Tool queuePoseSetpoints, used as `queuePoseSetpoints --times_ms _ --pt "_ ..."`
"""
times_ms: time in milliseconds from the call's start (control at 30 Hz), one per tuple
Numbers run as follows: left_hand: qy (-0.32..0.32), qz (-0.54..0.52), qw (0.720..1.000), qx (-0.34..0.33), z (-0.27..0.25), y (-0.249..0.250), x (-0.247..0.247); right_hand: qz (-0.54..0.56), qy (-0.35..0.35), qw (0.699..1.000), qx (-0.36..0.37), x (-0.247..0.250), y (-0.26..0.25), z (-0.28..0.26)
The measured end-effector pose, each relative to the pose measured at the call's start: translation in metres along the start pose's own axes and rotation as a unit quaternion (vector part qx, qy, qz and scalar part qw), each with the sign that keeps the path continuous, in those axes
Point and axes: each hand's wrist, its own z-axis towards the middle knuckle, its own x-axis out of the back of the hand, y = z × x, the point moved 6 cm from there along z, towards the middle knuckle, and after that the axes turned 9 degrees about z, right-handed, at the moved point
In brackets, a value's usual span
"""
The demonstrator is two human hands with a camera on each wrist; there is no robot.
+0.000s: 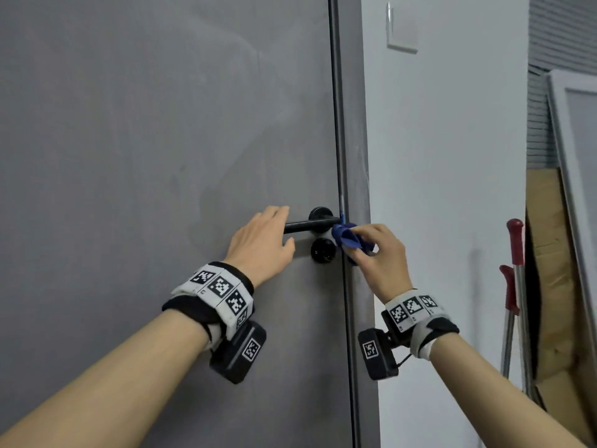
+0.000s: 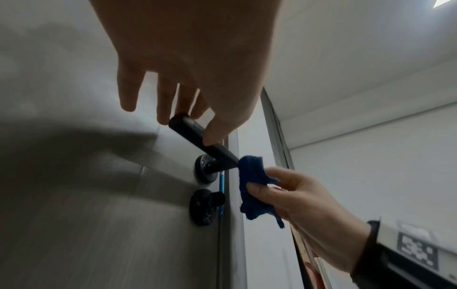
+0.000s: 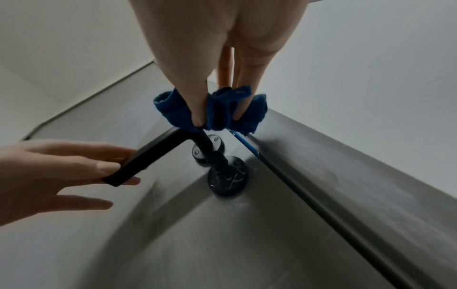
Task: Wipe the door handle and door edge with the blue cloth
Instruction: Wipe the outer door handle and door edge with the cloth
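A black lever door handle (image 1: 307,225) sits on the grey door (image 1: 161,124), close to the door edge (image 1: 339,140). My left hand (image 1: 277,226) lies over the lever's free end with relaxed fingers. In the left wrist view its thumb rests on the handle (image 2: 193,133) and the fingers reach behind it. My right hand (image 1: 361,245) pinches the bunched blue cloth (image 1: 344,236) between thumb and fingers. The cloth (image 3: 217,111) touches the lever's pivot end, right beside the door edge. A black round lock knob (image 1: 323,250) sits below the handle.
The white wall (image 1: 436,156) to the right carries a light switch (image 1: 402,29). Red-handled metal poles (image 1: 515,286), cardboard (image 1: 549,253) and a white frame (image 1: 575,156) lean at the far right. A thin blue strip (image 2: 221,187) shows along the door edge near the lock.
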Motion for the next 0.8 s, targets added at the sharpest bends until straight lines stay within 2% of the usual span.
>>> queuePoseSetpoints --times_ms 67,167,300,400,500,600,667,700,800 --pt "-0.020 -0.015 0.999 0.021 0.008 0.001 -0.012 -0.016 -0.049 0.999 -0.014 -0.018 0.007 0.011" --pt "0.011 -0.046 0.998 0.030 0.010 -0.004 -0.017 -0.042 -0.091 0.995 -0.029 -0.048 0.016 0.010" --pt "0.000 -0.037 0.999 0.021 0.011 -0.007 -0.019 -0.047 -0.031 0.998 0.016 -0.056 0.024 -0.013" --pt "-0.009 -0.035 0.999 0.027 0.012 -0.007 -0.019 0.006 0.027 1.000 -0.010 -0.053 0.033 -0.021" --pt "-0.007 -0.037 0.999 0.036 0.012 -0.007 -0.020 0.031 0.034 0.999 -0.001 -0.046 0.039 -0.023" --pt "-0.001 -0.038 0.999 0.036 0.011 -0.005 -0.019 -0.022 -0.028 0.999 0.041 -0.036 0.049 -0.036" --pt "-0.001 -0.033 0.999 0.035 0.011 -0.004 -0.018 -0.080 -0.085 0.993 0.022 -0.031 0.056 -0.045" --pt "0.001 -0.032 0.999 0.035 0.011 -0.004 -0.018 -0.084 -0.084 0.993 0.009 -0.025 0.057 -0.046" --pt "0.010 -0.027 0.999 0.037 0.012 -0.004 -0.019 -0.035 0.022 0.999 0.006 -0.001 0.048 -0.037"
